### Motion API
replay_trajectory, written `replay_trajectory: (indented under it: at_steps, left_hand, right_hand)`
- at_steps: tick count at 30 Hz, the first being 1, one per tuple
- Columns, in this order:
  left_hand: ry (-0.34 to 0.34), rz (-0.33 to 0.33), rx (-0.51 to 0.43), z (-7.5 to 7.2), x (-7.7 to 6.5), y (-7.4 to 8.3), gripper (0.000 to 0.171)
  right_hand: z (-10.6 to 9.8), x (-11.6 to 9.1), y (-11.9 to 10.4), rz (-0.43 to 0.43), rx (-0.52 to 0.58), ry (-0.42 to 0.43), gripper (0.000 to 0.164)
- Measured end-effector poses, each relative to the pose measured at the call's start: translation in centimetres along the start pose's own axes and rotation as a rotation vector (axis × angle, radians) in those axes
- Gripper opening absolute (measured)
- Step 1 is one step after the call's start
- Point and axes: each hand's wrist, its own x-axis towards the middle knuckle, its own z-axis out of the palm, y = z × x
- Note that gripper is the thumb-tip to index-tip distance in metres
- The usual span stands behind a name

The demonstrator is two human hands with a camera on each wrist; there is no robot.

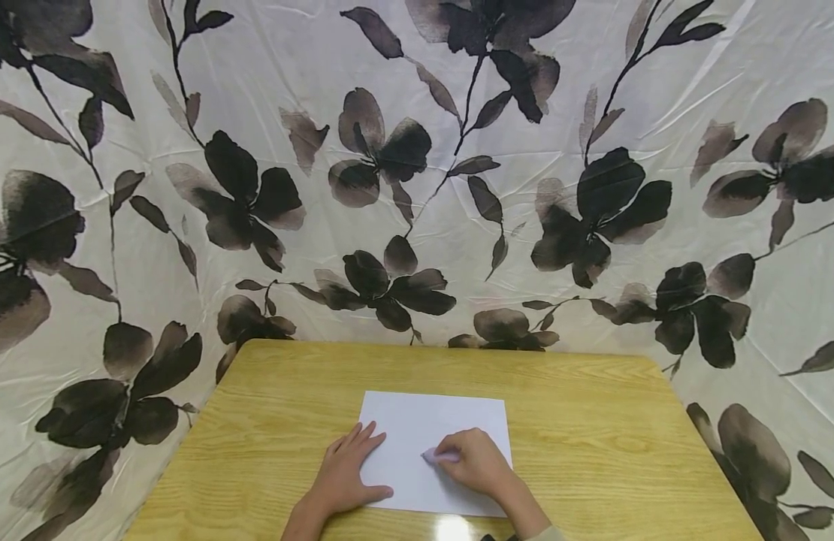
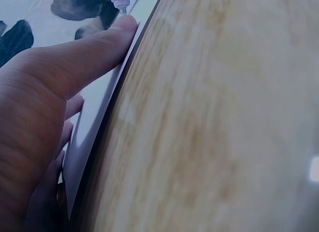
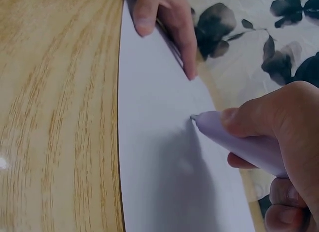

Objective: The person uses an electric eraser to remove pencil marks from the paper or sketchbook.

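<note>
A sheet of white paper (image 1: 406,421) lies on the wooden table. Spread over its left edge, my left hand (image 1: 345,469) rests with fingers extended, the thumb on the front left part of the sheet. My right hand (image 1: 480,462) grips a thick lavender pen-like tool (image 1: 444,456) with a tapered end. In the right wrist view, its small grey tip points down at the paper's surface, close to the middle of the sheet. Thumb and fingers wrap the tool's body (image 3: 244,142), and its rear end is hidden by the hand.
The yellow wood-grain table (image 1: 593,428) extends around the paper on all sides. A white cloth with dark flowers (image 1: 383,293) hangs behind and beside the table. A small dark object (image 1: 498,537) shows at the bottom edge, near the right sleeve (image 1: 548,534).
</note>
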Motion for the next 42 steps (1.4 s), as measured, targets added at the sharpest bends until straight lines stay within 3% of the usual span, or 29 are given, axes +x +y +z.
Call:
replay_trajectory:
  at_steps: [10,17,31,42]
  left_hand:
    - [0.009,0.01,-0.011,-0.08,-0.16,0.05,0.093]
    - [0.021,0.008,-0.002,0.01,-0.14,0.06,0.093]
    - [0.027,0.018,-0.007,-0.07,0.04,0.06,0.093]
    - [0.013,0.015,0.0,0.08,-0.19,0.18,0.094]
  right_hand:
    - [0.27,-0.31,-0.37,0.004,0.002,-0.01,0.007]
    - [0.34,-0.25,0.02,-0.006,-0.013,0.033,0.008]
    - [0.47,-0.03,-0.32,0.017,0.002,0.009,0.008]
    - [0.6,-0.27,-0.46,-0.014,-0.001,0.024,0.009]
